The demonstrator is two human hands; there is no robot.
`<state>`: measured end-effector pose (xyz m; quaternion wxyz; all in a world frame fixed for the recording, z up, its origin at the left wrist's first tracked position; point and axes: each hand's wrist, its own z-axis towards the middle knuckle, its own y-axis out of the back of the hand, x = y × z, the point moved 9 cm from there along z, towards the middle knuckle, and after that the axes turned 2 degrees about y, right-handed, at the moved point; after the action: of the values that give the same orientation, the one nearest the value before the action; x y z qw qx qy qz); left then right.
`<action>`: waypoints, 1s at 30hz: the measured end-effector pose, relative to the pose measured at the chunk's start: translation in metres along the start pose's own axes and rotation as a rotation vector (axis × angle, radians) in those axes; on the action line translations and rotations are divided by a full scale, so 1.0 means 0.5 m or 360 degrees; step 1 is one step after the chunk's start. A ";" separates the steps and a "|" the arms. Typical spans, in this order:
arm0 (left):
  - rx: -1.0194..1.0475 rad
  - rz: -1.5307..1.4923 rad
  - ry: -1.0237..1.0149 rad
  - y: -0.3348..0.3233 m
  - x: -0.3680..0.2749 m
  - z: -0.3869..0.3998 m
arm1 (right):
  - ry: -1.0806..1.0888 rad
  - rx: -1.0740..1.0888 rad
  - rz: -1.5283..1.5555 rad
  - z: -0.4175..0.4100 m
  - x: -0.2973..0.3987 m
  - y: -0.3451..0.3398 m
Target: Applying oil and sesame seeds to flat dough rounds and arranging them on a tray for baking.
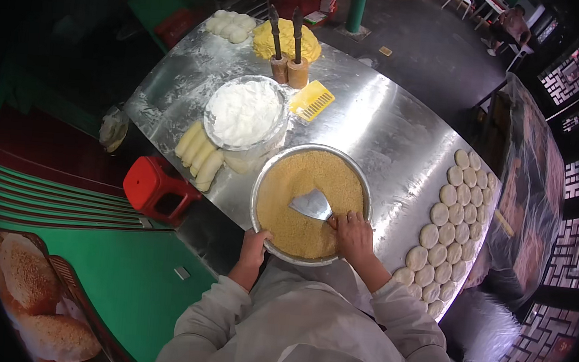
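Observation:
A round metal basin (255,199) of sesame seeds (295,174) sits at the near edge of the steel table, close to my body. My left hand (254,249) grips its rim at the lower left, thumb over the edge. In my right hand (355,235) is the handle of a metal scraper (312,204), whose broad blade lies on the seeds. Behind the basin stands a clear bowl of white flour (244,113). Several dough rolls (200,154) lie left of it. Rows of flat round dough pieces (440,213) cover the table's right end.
Toward the far edge are a yellow slotted scraper (312,100), two upright dark-handled wooden tools (289,71), yellow dough (305,42) and pale dough balls (229,25). A red stool (154,185) stands left of the steel table (376,121). A person (510,27) sits far off.

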<state>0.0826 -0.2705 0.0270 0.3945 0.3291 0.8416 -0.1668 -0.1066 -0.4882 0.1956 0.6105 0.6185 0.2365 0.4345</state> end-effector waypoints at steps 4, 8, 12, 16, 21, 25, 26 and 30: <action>0.0313 -0.0158 -0.0110 -0.087 -0.055 0.093 | -0.0273 0.0040 -0.0090 -0.009 -0.058 0.014; 0.0345 0.0286 -0.0110 -0.084 -0.169 0.133 | -0.0587 0.0034 0.0385 -0.042 -0.046 0.085; -0.0088 0.1485 -0.1505 -0.190 -0.403 0.007 | -0.1040 0.0082 0.0983 -0.113 -0.074 0.058; 0.0956 0.1254 -0.1870 -0.357 -0.424 -0.133 | -0.1679 0.0225 0.2200 -0.145 -0.020 0.022; 0.1695 0.1475 -0.2065 -0.472 -0.373 -0.218 | -0.1808 0.0001 0.2614 -0.154 0.053 0.031; 0.1437 0.1696 -0.2143 -0.477 -0.393 -0.100 | -0.1869 -0.0155 0.2751 -0.228 0.079 0.066; 0.1265 0.1663 -0.2117 -0.467 -0.406 -0.043 | -0.1881 -0.0182 0.2766 -0.255 0.081 0.065; 0.1031 0.1804 -0.2141 -0.470 -0.428 0.083 | -0.1984 -0.0397 0.2233 -0.356 0.077 0.076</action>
<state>0.0455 -0.5545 0.1714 0.7099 0.6184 0.0631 -0.3311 -0.2428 -0.3639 0.2197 0.2880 0.6707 -0.6062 0.3159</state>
